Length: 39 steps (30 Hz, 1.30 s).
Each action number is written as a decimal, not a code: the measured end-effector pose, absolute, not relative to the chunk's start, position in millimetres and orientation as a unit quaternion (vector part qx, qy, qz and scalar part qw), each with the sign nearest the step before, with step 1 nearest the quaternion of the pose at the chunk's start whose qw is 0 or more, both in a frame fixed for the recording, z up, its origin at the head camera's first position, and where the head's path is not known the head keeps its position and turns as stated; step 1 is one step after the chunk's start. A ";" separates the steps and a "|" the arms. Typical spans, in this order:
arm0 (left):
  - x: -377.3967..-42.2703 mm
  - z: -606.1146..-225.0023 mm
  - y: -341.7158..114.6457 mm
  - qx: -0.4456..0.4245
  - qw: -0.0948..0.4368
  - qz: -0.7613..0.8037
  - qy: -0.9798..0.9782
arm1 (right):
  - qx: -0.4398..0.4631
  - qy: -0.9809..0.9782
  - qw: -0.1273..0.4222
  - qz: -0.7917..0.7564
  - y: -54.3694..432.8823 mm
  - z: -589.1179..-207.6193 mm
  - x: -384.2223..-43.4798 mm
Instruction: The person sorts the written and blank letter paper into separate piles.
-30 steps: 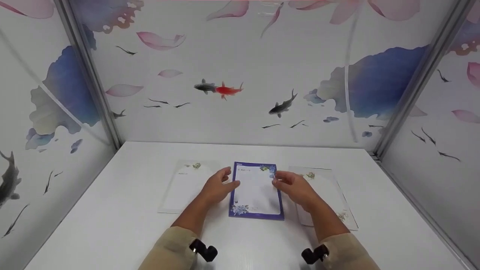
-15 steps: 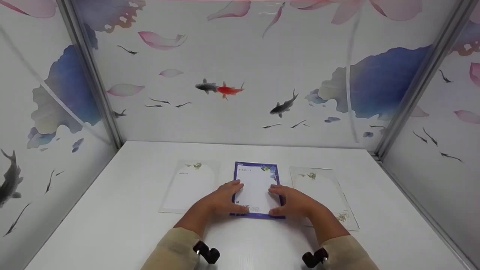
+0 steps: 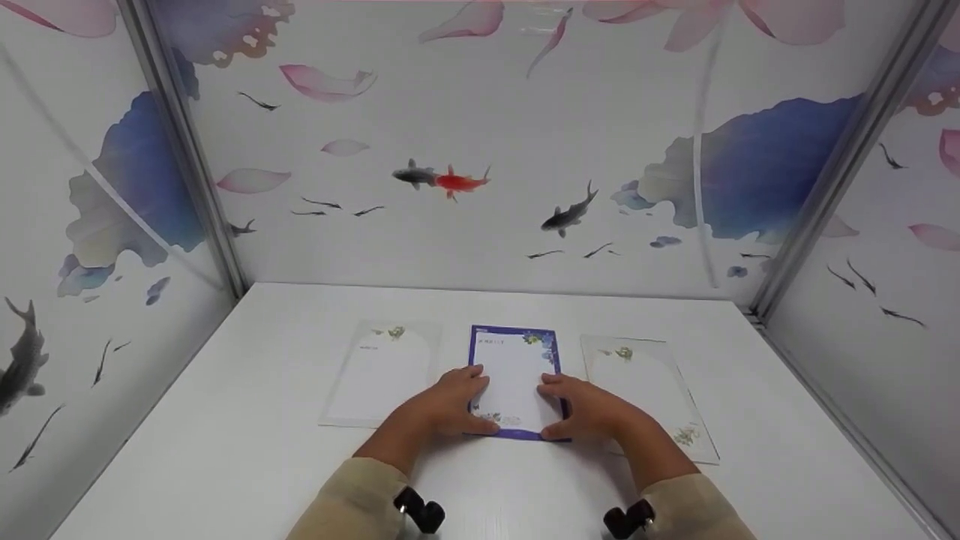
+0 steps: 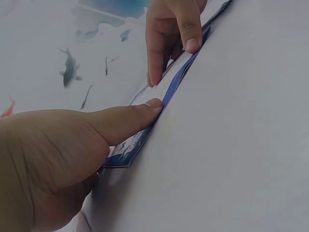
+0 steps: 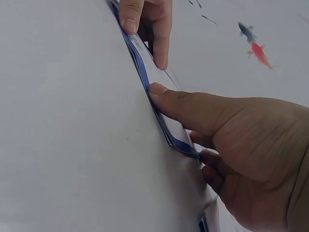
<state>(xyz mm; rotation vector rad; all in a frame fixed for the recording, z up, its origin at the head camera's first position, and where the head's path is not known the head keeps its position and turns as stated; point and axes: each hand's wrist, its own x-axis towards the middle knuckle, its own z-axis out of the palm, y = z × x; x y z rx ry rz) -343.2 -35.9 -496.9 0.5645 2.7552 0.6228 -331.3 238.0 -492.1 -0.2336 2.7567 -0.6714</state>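
Observation:
In the head view, a blue-bordered paper pad (image 3: 514, 390) with printed flowers lies mid-table. Its near edge shows separate layers in the right wrist view. My left hand (image 3: 454, 401) grips its left side, the thumb (image 4: 140, 113) on the top face by the near edge. On the opposite side my right hand (image 3: 589, 405) holds it likewise, thumb (image 5: 169, 99) on top and other fingers curled at the side edge. How far the fingers reach beneath is hidden. Both index fingertips touch the printed face.
A clear sheet with flower print (image 3: 379, 375) lies left of the pad, and a similar clear sheet (image 3: 637, 390) lies to the right, partly behind my right arm. White panels (image 3: 480, 247) printed with fish and petals enclose the white table (image 3: 225, 420).
Both hands have come down along the pad's sides toward its near edge, and the thumbs now lie on its near corners. Over the last half second they have barely moved.

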 end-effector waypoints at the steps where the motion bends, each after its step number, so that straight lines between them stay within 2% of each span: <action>1: -342.9 -496.7 -35.9 0.193 0.131 0.215 0.948 | -0.083 0.957 0.147 -0.236 238.3 -492.0 -331.1; 9: -341.9 -492.4 -35.5 0.185 0.135 0.220 0.948 | -0.095 0.956 0.131 -0.246 240.9 -490.8 -328.1; 19: -345.3 -496.6 -37.2 0.188 0.108 0.246 0.945 | -0.043 0.949 0.112 -0.290 239.1 -495.4 -328.4; 25: -345.7 -494.7 -39.2 0.182 0.112 0.265 0.940 | -0.031 0.946 0.116 -0.302 242.0 -494.8 -331.4; 30: -346.5 -492.4 -41.7 0.178 0.122 0.274 0.937 | -0.032 0.943 0.123 -0.306 245.3 -493.8 -333.7; 39: -348.6 -496.5 -42.6 0.173 0.114 0.298 0.932 | -0.068 0.946 0.086 -0.305 247.6 -494.3 -334.3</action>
